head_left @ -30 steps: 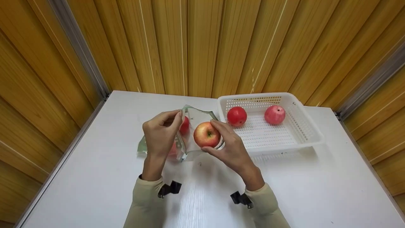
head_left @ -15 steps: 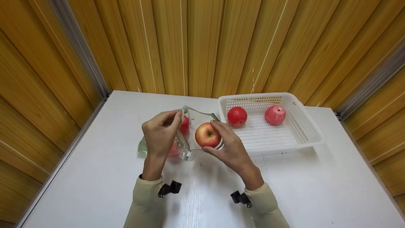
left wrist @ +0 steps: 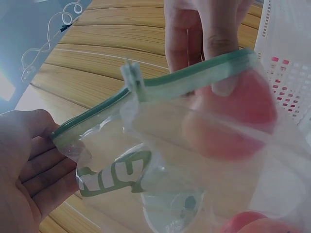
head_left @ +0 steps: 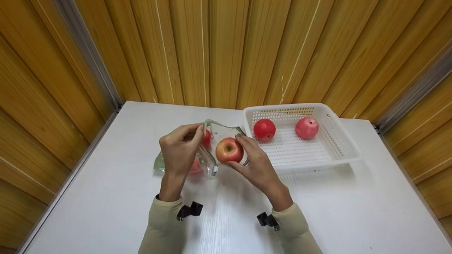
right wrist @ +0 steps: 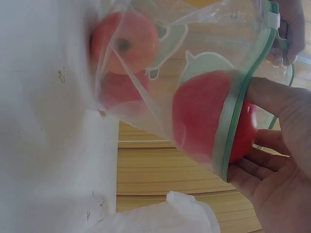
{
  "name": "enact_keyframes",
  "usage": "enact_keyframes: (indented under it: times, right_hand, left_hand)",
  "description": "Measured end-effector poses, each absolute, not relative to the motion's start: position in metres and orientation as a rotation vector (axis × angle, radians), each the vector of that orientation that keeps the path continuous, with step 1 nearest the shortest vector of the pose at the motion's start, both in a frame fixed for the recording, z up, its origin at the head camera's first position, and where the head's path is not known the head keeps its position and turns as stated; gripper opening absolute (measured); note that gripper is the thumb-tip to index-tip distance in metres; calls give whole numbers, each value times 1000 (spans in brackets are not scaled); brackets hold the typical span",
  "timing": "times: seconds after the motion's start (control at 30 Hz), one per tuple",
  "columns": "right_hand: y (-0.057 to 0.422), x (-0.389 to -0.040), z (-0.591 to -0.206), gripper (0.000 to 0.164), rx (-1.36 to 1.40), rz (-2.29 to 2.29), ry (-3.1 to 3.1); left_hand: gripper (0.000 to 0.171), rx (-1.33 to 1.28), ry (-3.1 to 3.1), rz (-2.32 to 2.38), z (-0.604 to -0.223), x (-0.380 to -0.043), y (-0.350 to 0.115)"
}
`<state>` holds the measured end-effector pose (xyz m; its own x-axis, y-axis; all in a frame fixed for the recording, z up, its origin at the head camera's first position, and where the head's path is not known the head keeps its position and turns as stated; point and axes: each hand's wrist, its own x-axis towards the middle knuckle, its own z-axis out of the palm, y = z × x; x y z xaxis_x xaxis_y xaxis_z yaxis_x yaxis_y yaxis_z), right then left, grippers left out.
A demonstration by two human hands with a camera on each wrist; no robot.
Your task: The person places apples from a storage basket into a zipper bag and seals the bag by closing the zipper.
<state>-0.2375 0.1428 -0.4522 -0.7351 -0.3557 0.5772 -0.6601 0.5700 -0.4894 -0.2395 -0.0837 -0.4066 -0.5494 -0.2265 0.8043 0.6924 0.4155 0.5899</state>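
Three wood-panelled walls (head_left: 226,53): plank-patterned, they enclose the work on the left, back and right.
Tabletop (head_left: 335,215): white, it carries a basket and a clear zip bag.
White basket (head_left: 298,150): it sits right of the bag, with a red fruit (head_left: 264,129) on its left side and a pink fruit (head_left: 307,128) on its right.
Clear zip bag (left wrist: 114,145): green-rimmed and printed, it gapes between the hands, with at least two fruits (right wrist: 133,36) low inside.
Right hand (head_left: 259,162): thumb and fingers grip an apple from its right side, at the bag's mouth.
Left hand (head_left: 179,144): thumb and fingers pinch the bag's rim at its left end, drawing that corner aside.
Apple (head_left: 229,150): it sits between the near and far walls of the bag's mouth, partly below the green rim in both wrist views. Best practice, by the look of it, is to lower it past the rim before releasing, so that it settles gently on the fruit beneath, while the left hand holds its corner firm.
White slider (left wrist: 132,81): it stands on the near rim, where a fingertip or the fruit could snag; steering toward the middle of the gap should avoid it.
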Motion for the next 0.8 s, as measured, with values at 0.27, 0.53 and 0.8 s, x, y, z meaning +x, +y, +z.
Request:
enact_keyframes:
  times: [0.27, 0.53, 0.8]
  right_hand:
    - [142, -240, -455, 70, 810, 1004, -2383]
    - [144, -241, -455, 68, 778, 1017, -2397]
    - [148, -244, -456, 54, 724, 1027, -2269]
  left_hand:
    - [6, -420, -1766, -1269, -408, -241, -84]
    - [5, -412, -1780, -1281, -409, -242, -84]
    - [6, -417, -1772, -1298, -409, -242, -84]
